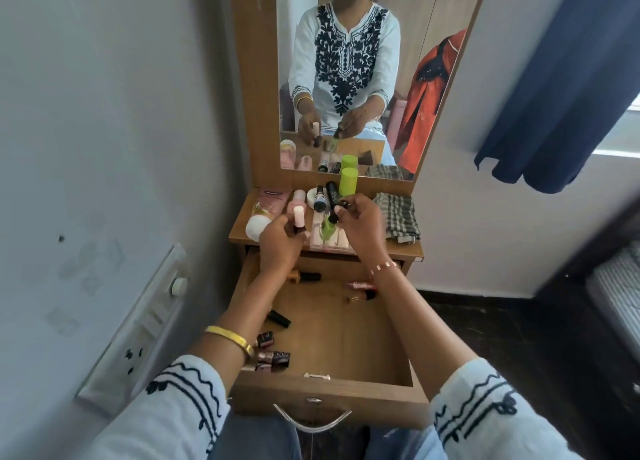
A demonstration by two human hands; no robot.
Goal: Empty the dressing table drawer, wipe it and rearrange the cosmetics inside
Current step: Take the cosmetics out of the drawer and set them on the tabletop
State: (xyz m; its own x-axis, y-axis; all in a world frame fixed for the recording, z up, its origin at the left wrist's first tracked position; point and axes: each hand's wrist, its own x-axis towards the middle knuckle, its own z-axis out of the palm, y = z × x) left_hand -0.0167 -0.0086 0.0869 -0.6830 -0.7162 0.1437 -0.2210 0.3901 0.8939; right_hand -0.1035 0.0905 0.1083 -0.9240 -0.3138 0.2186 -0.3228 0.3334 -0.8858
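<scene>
Presently the drawer (346,324) stands pulled out, a few small cosmetics scattered on its floor; it is the landmark. Above it the tabletop (239,231) bears items already lifted out. Over that top, the left hand (277,241) grips a pink-capped bottle (298,217), and the right hand (360,224) pinches a green bottle (327,229). Each is best set upright toward the back, away from the checked cloth (398,217).

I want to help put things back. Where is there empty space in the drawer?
The drawer is bare across its middle and right side, between the lipsticks at the back and the front wall. The left edge is crowded with small cosmetics. The shelf top is nearly full, with a checked cloth.
</scene>
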